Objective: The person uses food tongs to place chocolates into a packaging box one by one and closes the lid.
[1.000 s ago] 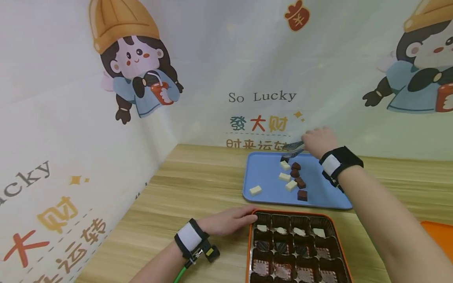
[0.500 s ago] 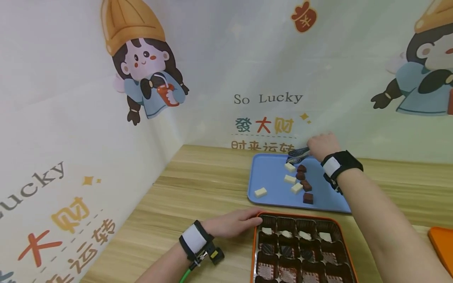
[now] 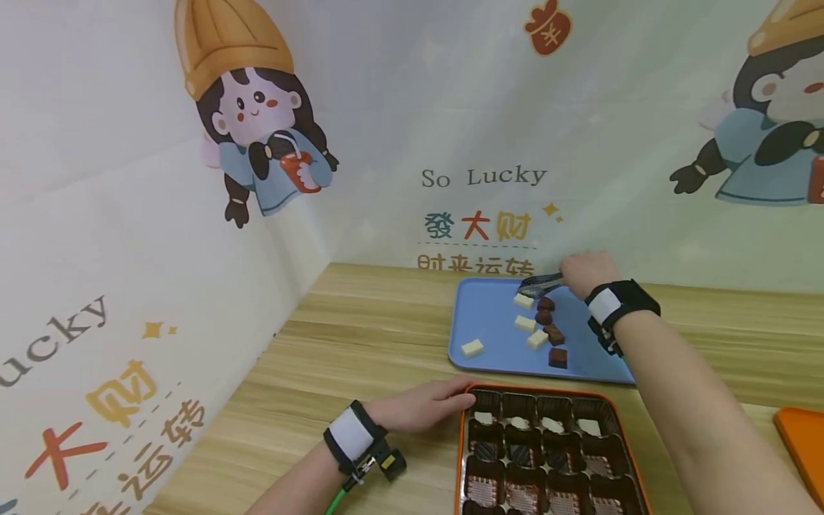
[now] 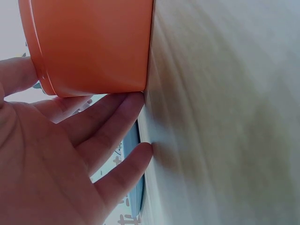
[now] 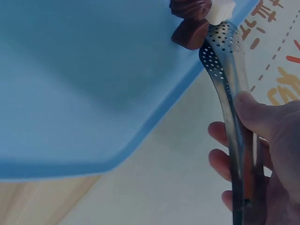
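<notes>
Right hand [image 3: 589, 275], the nearer one, grips metal tongs [image 5: 231, 123]; heads narrow, any load: cannot tell | long axis: leftward across far edge of blue tray [image 3: 479, 315] | white chocolate block [image 3: 524, 302]: just nearside of heads, contact unclear

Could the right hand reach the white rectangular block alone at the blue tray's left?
Probably yes: the right hand grips perforated metal tongs, and only bare blue tray surrounds that white block.

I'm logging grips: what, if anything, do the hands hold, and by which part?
The right hand holds the tongs by their arms, behind the perforated tips. The left hand just touches the orange box at a corner.
</notes>
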Tool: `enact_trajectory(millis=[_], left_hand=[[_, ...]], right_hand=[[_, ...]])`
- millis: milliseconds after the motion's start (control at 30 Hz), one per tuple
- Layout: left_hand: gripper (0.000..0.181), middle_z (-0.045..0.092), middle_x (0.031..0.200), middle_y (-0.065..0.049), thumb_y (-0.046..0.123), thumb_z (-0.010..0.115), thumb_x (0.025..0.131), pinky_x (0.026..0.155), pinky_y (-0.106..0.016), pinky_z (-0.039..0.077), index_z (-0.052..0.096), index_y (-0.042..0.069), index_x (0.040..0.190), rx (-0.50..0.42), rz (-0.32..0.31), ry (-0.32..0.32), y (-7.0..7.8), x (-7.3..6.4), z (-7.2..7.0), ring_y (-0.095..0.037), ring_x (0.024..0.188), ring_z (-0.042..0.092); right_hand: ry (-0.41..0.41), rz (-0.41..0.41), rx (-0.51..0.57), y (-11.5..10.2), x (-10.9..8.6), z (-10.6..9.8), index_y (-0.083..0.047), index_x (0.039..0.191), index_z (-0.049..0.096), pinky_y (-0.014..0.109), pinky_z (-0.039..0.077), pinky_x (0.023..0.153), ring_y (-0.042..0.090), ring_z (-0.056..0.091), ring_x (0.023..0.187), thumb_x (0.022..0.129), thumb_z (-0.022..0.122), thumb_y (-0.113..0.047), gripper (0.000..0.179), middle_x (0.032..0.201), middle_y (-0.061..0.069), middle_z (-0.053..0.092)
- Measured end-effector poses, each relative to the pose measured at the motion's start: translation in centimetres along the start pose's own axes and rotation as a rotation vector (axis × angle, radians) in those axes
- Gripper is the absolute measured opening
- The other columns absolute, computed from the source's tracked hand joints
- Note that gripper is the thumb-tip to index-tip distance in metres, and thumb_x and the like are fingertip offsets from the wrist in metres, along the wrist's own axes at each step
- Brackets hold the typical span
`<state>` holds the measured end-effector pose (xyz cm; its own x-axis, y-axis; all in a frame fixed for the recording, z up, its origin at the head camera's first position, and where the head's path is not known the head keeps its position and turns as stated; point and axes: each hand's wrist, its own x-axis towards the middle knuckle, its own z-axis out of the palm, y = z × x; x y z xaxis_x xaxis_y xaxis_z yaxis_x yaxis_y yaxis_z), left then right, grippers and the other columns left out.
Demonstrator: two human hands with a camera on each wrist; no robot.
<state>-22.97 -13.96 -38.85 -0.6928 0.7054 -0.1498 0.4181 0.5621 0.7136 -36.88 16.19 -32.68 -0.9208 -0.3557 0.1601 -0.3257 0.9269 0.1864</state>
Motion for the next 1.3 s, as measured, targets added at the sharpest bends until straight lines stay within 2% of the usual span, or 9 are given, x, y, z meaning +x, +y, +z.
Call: enact_trajectory(millis=[167,300,500,733,800,867,967,1100,1300], left_hand=[[0.054,0.035,0.153,-0.010,0.036,0.032,0.107,0.113,-0.034,0.027,0.031,0.004,0.151,0.014,-0.028,0.010,-0.1,-0.4,-0.2,-0.022,0.140,0.030],[0.055,0.034,0.153,-0.011,0.036,0.032,0.107,0.114,-0.035,0.026,0.031,0.004,0.151,0.019,-0.026,0.016,-0.1,-0.5,-0.3,-0.023,0.140,0.029],[0.054,0.036,0.152,-0.013,0.036,0.033,0.107,0.114,-0.038,0.027,0.032,0.004,0.151,0.028,-0.017,0.029,-0.1,-0.5,-0.5,-0.025,0.140,0.030],[0.056,0.035,0.152,-0.013,0.039,0.032,0.107,0.114,-0.040,0.026,0.032,0.004,0.151,0.025,-0.024,0.025,-0.4,-0.5,-0.6,-0.025,0.140,0.029],[0.056,0.034,0.153,-0.012,0.039,0.032,0.107,0.114,-0.040,0.026,0.031,0.005,0.151,0.017,-0.019,0.018,-0.4,-0.5,-0.6,-0.025,0.141,0.028],[0.057,0.034,0.153,-0.013,0.040,0.032,0.107,0.114,-0.040,0.026,0.031,0.005,0.152,0.008,-0.010,0.010,-0.4,-0.4,-0.5,-0.025,0.141,0.028],[0.056,0.034,0.153,-0.013,0.038,0.032,0.107,0.114,-0.040,0.026,0.030,0.004,0.151,0.002,-0.006,0.003,-0.3,-0.2,-0.3,-0.025,0.141,0.028],[0.056,0.032,0.153,-0.013,0.037,0.032,0.107,0.114,-0.039,0.025,0.030,0.003,0.151,0.000,-0.013,0.000,-0.2,0.1,-0.1,-0.025,0.141,0.027],[0.055,0.033,0.153,-0.012,0.037,0.032,0.107,0.114,-0.039,0.025,0.030,0.003,0.151,0.002,-0.016,-0.004,0.0,0.3,0.2,-0.024,0.141,0.027]], right_hand=[[0.033,-0.040,0.038,0.1,-0.7,-0.1,0.000,0.085,0.069,0.047,0.054,0.067,0.030,0.064,0.075,0.092,0.067,-0.013,0.015,0.079,0.011,0.066],[0.082,-0.082,0.058,0.6,-2.4,-1.2,0.005,0.099,0.069,0.048,0.054,0.071,0.033,0.065,0.081,0.092,0.067,-0.011,0.017,0.087,0.015,0.066],[0.160,-0.185,0.077,1.2,-6.6,-4.1,0.009,0.113,0.065,0.046,0.054,0.069,0.033,0.063,0.080,0.092,0.067,-0.012,0.029,0.091,0.018,0.064],[0.346,-0.324,0.032,1.4,-12.5,-5.3,0.005,0.109,0.069,0.041,0.052,0.059,0.027,0.061,0.071,0.081,0.078,-0.013,0.034,0.085,0.012,0.063],[0.398,-0.362,0.032,1.3,-14.3,-5.4,0.003,0.106,0.070,0.037,0.050,0.055,0.024,0.060,0.069,0.092,0.068,-0.029,0.035,0.083,0.010,0.062],[0.423,-0.386,0.033,1.2,-16.2,-5.5,0.000,0.103,0.072,0.035,0.048,0.053,0.020,0.059,0.067,0.100,0.047,-0.045,0.051,0.082,0.006,0.061],[0.397,-0.392,0.031,1.1,-18.8,-5.9,-0.005,0.100,0.073,0.037,0.050,0.056,0.020,0.059,0.070,0.096,0.006,-0.056,0.085,0.083,0.001,0.061],[0.321,-0.363,-0.017,1.0,-21.6,-6.5,-0.010,0.099,0.074,0.046,0.054,0.068,0.025,0.062,0.077,0.095,0.000,-0.059,0.089,0.087,0.000,0.063],[0.279,-0.392,-0.091,0.7,-24.1,-6.4,-0.015,0.095,0.074,0.041,0.055,0.065,0.022,0.064,0.075,0.094,-0.003,-0.058,0.089,0.085,-0.002,0.064]])
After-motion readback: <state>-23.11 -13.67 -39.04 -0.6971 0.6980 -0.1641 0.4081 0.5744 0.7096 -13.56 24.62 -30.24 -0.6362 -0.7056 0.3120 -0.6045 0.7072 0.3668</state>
